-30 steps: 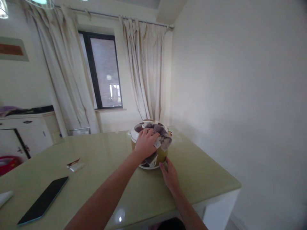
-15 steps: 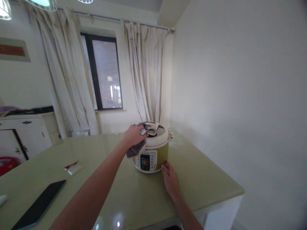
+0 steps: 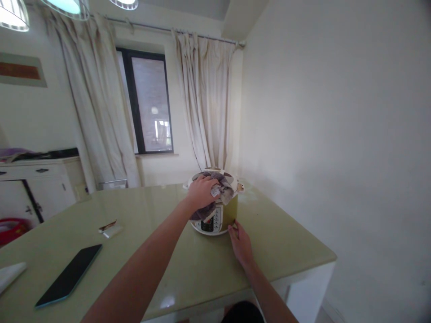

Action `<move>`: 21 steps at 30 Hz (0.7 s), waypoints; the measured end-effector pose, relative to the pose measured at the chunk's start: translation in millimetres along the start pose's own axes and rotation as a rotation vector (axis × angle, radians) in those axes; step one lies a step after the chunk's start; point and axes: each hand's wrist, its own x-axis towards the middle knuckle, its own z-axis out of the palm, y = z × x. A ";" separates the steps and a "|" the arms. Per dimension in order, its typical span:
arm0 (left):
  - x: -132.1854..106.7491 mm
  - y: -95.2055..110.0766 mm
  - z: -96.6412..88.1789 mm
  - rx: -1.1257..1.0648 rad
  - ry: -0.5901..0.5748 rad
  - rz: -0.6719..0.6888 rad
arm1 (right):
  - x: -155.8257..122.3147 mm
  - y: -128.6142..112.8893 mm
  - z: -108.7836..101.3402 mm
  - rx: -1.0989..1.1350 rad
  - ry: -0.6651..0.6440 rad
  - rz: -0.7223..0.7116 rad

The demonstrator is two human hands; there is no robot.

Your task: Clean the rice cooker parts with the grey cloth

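An electric pressure cooker [image 3: 230,212] with a pale lid and a yellow-green body stands upright on the table. My left hand [image 3: 201,194] is closed on a grey-brown cloth [image 3: 224,187] and presses it against the front of the lid rim. Part of the cloth hangs down over the top of the control panel [image 3: 218,217]. Low on the cooker's right side, my right hand [image 3: 241,244] grips the base edge between thumb and fingers. The cloth and my left hand hide much of the cooker's front.
On the pale green table [image 3: 141,251], a dark tablet [image 3: 69,276] lies at the left, with a small opened packet [image 3: 112,229] behind it. A white object [image 3: 11,273] sits at the left edge. The table's right edge runs near a bare wall [image 3: 319,134].
My left hand has moved the cloth to the right across the cooker's front, and the cloth now covers part of the control panel. My right hand stays at the base. The view has shifted slightly.
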 end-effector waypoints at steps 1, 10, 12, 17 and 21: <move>0.5 -4.2 0.4 -0.021 0.003 0.000 | -0.1 0.2 -0.7 0.005 -0.005 0.002; 4.9 -58.6 14.7 -0.168 0.069 -0.322 | -1.0 -9.6 -8.3 -0.004 -0.070 0.046; 0.3 -70.2 22.1 -0.199 0.084 -0.437 | -1.2 -12.7 -9.2 -0.023 -0.083 0.069; -14.1 -83.3 33.5 -0.253 0.095 -0.605 | -1.4 -17.7 -9.0 -0.046 -0.110 0.084; -12.7 -69.9 26.5 -0.172 0.116 -0.466 | -2.0 -18.6 -6.7 -0.071 -0.102 0.095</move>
